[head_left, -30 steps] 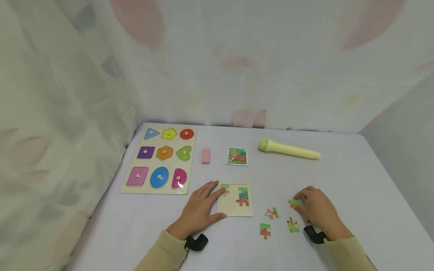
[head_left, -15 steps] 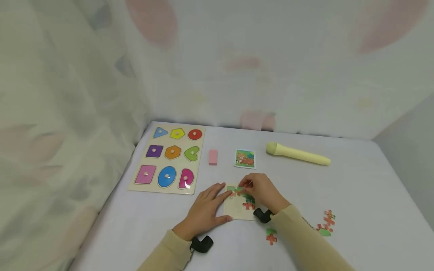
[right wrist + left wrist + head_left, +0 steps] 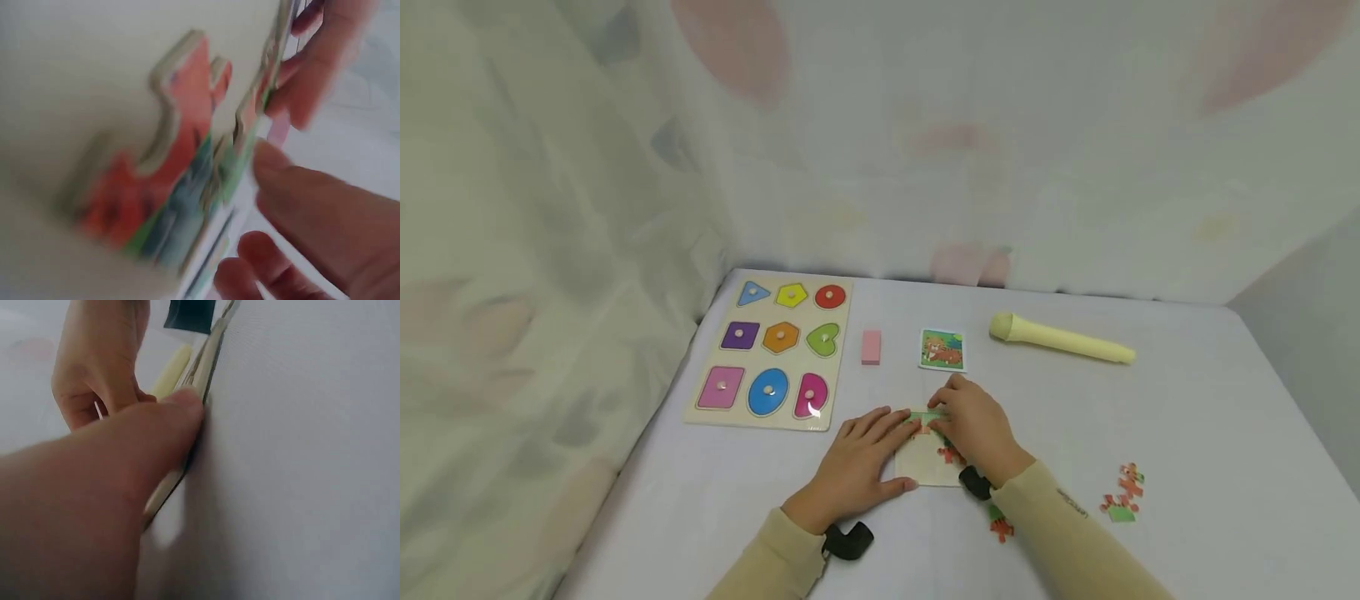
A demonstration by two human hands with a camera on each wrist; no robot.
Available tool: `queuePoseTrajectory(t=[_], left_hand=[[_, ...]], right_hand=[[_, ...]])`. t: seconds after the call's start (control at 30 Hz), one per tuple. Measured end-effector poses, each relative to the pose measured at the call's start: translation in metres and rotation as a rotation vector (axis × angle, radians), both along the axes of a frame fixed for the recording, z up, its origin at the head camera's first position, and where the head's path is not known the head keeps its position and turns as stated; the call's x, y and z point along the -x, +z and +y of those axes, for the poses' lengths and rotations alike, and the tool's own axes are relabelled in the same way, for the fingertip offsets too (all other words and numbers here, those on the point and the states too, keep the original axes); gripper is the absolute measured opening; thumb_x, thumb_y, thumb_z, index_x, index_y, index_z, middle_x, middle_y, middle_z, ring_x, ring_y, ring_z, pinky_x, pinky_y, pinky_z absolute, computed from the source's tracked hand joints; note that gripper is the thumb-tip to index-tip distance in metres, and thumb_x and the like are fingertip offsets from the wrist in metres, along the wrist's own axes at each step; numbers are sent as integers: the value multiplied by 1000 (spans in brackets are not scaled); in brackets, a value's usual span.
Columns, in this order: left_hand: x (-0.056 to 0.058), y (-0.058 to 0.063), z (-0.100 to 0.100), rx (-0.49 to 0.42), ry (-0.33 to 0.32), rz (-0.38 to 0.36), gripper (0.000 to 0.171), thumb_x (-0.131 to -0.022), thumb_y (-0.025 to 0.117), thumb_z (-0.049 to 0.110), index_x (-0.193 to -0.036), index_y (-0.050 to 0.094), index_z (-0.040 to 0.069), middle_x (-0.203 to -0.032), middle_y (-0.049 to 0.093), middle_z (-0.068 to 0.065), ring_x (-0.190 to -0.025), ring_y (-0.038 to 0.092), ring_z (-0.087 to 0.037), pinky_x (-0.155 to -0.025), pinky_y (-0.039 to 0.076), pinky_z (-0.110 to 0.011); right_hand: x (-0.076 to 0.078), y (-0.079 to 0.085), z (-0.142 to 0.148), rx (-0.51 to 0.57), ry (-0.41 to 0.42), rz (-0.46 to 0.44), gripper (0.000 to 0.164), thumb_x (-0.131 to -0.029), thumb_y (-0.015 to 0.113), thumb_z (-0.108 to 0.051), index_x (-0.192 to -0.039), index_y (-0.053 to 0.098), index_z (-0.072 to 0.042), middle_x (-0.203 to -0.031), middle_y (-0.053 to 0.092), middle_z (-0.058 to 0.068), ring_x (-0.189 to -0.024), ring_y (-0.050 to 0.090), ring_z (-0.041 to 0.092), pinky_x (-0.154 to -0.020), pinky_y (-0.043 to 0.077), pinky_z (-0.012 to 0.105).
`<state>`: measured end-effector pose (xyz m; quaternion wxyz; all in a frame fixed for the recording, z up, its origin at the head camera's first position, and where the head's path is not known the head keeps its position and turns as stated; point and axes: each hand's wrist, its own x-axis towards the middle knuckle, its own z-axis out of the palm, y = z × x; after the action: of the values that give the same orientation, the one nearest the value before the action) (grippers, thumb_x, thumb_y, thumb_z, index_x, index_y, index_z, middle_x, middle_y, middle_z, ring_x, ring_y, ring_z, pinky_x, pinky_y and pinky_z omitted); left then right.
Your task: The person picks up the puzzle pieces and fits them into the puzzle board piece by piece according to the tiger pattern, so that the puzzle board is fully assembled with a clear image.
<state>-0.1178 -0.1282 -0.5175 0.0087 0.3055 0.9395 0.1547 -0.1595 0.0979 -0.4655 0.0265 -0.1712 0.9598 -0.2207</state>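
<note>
A small wooden jigsaw board [image 3: 928, 473] lies in front of me, with several tiger-picture pieces in it. My left hand [image 3: 861, 467] rests on its left side with the fingers extended; the thumb [image 3: 181, 403] touches the board's edge in the left wrist view. At the board's top edge my right hand [image 3: 981, 425] pinches a green puzzle piece [image 3: 236, 169] between thumb and fingers, partly hidden by them. Orange-and-blue pieces [image 3: 187, 112] sit in the board beside it, blurred in the right wrist view.
Loose pieces [image 3: 1122, 512] lie to the right, and another piece [image 3: 1001, 530] is beside the right sleeve. Behind are a picture card [image 3: 943, 350], a pink block [image 3: 871, 347], a yellow microphone-shaped stick [image 3: 1063, 338] and a knobbed shape board [image 3: 767, 354] at left.
My right hand has carried the green puzzle piece from the right of the table to the board's top edge. My left hand has stayed on the board. The head view has shifted slightly.
</note>
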Motion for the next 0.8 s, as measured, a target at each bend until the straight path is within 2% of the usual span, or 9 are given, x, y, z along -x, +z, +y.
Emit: queuePoseTrajectory(t=[0.07,0.13,0.3,0.43,0.57,0.8], left_hand=[[1,0,4,36,-1,26,78,-96,63,67,-162,43,29,-166,37,2,-151,32,-29,-114,37,-54],[1,1,7,72,-1,39,77,-97,58,69,-161,44,31,-165,37,0,-150,33,-30,-113,38,-54],[4,12,12,99,26,27,69,-99,60,64,-157,50,28,-161,43,-1,-147,38,-28,-113,38,-53],[12,20,15,105,12,40,58,-102,62,55,-150,58,23,-159,47,1,-146,40,-24,-113,39,-51],[18,23,17,152,-30,73,51,-103,64,49,-146,62,22,-155,52,4,-144,42,-22,-113,41,-47],[23,26,17,193,-99,74,55,-105,63,44,-156,52,26,-154,52,3,-141,45,-22,-112,44,-46]], right_hand=[[-6,3,10,-57,-13,33,23,-84,90,-24,-102,81,-13,-100,64,-2,-93,64,19,-81,59,38],[-14,3,20,-105,-26,30,30,-82,92,-28,-106,82,-14,-104,65,-1,-97,64,21,-81,59,40],[-27,-9,38,-110,5,19,47,-81,92,-35,-122,78,-15,-113,63,3,-102,61,25,-76,58,39],[-24,-18,40,-82,42,67,51,-83,90,-35,-128,76,-16,-115,61,5,-100,58,25,-77,57,39],[-20,-21,41,-70,53,61,50,-83,90,-33,-129,76,-17,-114,59,5,-98,57,25,-78,55,38],[-17,-19,41,-9,58,41,48,-85,89,-25,-129,75,-14,-115,59,8,-99,56,25,-79,54,40]])
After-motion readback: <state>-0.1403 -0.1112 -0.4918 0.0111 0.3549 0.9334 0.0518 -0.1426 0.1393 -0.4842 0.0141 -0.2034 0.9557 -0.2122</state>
